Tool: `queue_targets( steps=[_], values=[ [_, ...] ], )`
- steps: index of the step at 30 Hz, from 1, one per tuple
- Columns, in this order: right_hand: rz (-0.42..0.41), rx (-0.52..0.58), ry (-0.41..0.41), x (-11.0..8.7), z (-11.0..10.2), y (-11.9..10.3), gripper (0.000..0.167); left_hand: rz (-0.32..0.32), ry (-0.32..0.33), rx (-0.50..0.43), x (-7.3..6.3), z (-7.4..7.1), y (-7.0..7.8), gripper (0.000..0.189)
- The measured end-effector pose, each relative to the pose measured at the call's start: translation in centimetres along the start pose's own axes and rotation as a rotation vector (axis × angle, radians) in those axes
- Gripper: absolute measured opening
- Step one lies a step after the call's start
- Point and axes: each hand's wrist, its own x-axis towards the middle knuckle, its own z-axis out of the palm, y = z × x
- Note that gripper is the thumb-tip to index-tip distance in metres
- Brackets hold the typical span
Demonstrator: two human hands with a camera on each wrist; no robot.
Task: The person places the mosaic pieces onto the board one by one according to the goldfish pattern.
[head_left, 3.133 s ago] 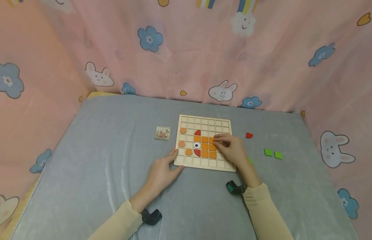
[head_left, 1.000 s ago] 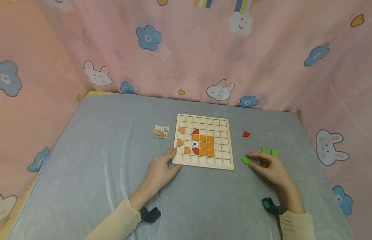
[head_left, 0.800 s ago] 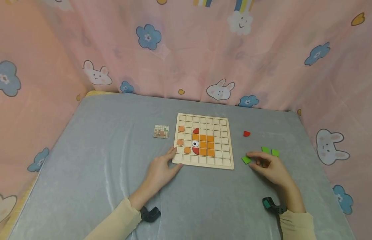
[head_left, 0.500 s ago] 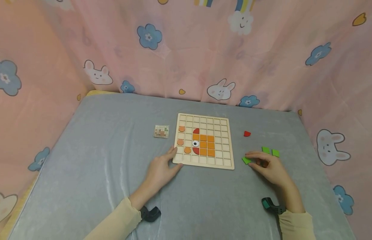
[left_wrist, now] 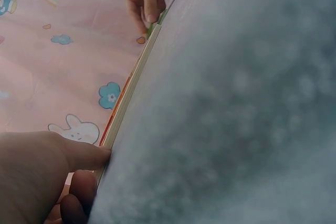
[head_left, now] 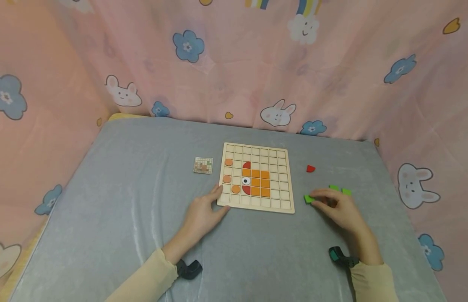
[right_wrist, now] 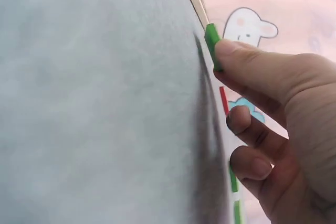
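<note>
A wooden grid board [head_left: 279,203] lies on the cloth. Set in its cells are orange square tiles [head_left: 260,183], orange discs [head_left: 235,189], red rounded pieces [head_left: 246,190] and a white eye piece [head_left: 245,180]. My left hand [head_left: 204,214] holds the board's near left corner, thumb on the front edge and fingers at the left side. Right of the board, my right hand [head_left: 341,209] pinches a green square tile [right_wrist: 211,40] between thumb and forefinger. In the right wrist view that tile is tipped up off the cloth, and the other fingers are loosely curled.
Two more green tiles [head_left: 346,191] lie just beyond my right hand, partly hidden by it. A red rounded piece [head_left: 310,168] sits farther back. Left of the board lies a small pattern card [head_left: 203,165]. A patterned pink curtain [head_left: 234,75] closes off the table's back and sides.
My right hand has moved from the board's orange tiles to the green tile on the right, which it now pinches and has tipped up. The left hand has stayed at the board's corner.
</note>
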Motion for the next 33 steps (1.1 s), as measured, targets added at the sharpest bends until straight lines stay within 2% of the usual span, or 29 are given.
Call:
queue_targets(
  steps=[4,11,19,25,33],
  values=[
    [0.029,-0.044,-0.001,1.7,-0.2,-0.6,0.019,0.002,0.001,0.01,0.1,0.0,-0.1,0.066],
    [0.014,-0.091,0.027,6.3,0.4,-2.4,0.013,0.006,-0.002,0.006,0.1,-0.2,-0.1,0.066],
    [-0.008,-0.011,0.131,10.4,2.7,-4.2,0.014,0.017,0.003,0.015,0.1,-0.1,-0.1,0.066],
    [-0.009,0.08,0.182,11.4,4.9,-3.5,0.013,0.021,0.01,0.001,0.1,0.0,-0.2,0.066],
    [0.041,0.131,0.159,10.7,6.5,-2.2,0.015,0.009,0.0,-0.002,0.1,0.0,-0.1,0.066]
  ],
)
